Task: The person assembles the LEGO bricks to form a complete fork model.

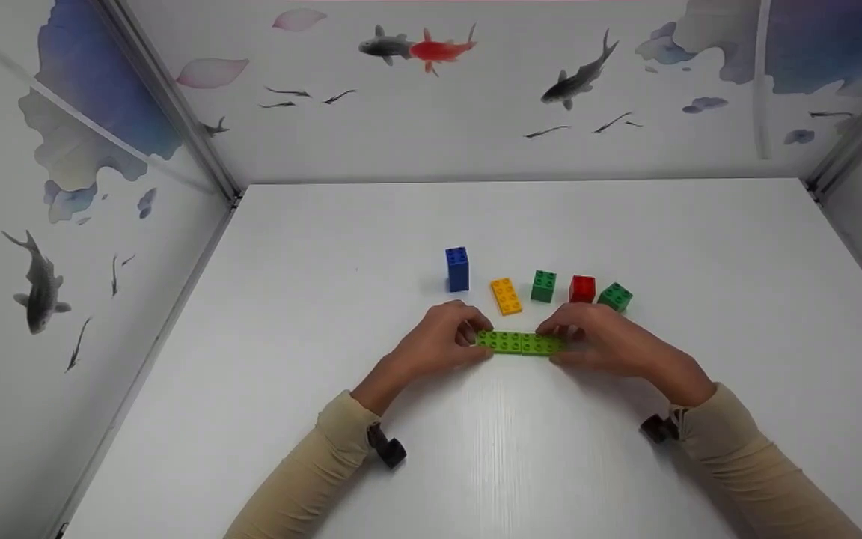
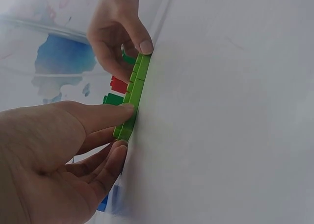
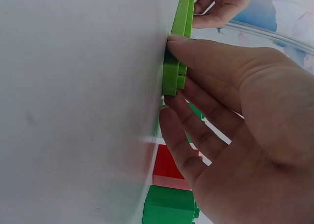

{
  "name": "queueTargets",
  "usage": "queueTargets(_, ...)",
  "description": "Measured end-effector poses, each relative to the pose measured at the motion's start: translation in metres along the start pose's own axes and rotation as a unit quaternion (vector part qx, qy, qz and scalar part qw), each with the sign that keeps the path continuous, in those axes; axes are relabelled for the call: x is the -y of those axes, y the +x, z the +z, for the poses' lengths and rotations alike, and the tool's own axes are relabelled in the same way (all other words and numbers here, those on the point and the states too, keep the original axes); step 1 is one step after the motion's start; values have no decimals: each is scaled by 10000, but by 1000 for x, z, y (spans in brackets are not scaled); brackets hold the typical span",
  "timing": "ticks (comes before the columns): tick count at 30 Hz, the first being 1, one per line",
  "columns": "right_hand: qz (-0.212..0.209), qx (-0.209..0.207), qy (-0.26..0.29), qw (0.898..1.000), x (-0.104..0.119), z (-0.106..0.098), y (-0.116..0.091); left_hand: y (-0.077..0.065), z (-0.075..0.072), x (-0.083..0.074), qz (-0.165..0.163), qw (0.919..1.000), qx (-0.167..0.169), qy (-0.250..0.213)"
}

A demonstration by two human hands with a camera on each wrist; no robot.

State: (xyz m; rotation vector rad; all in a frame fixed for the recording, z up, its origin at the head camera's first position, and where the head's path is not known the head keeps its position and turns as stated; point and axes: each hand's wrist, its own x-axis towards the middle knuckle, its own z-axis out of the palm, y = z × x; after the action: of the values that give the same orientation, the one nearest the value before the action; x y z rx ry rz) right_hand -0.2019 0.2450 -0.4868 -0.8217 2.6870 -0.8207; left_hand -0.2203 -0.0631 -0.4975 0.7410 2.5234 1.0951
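Observation:
Two light green toy bricks [image 1: 521, 343] lie end to end on the table, their studs up, forming one long bar with a thin seam in the middle. My left hand [image 1: 446, 337] pinches the left end between thumb and fingers. At the other end my right hand [image 1: 603, 340] grips the right brick the same way, its thumb [image 3: 184, 47] on the near side. In the left wrist view the bar [image 2: 135, 94] stretches from one hand to the other. Just beyond the bar lies a flat yellow brick [image 1: 506, 296].
Behind the hands stand a tall blue brick [image 1: 457, 269], a dark green brick [image 1: 543, 286], a red brick [image 1: 582, 289] and another dark green brick [image 1: 615, 297], close to my right hand. White panels with painted fish [image 1: 581, 78] wall the white table [image 1: 341, 247] at the back and sides.

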Motion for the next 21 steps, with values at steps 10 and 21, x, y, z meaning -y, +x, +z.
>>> queueTargets(10, -28, -14, 28, 10000, -1, -1, 0, 1, -1, 2, 56, 10000, 70, -8)
queueTargets(21, 101, 4, -7, 9999, 0, 1, 1, 1, -1, 2, -24, 9999, 91, -56)
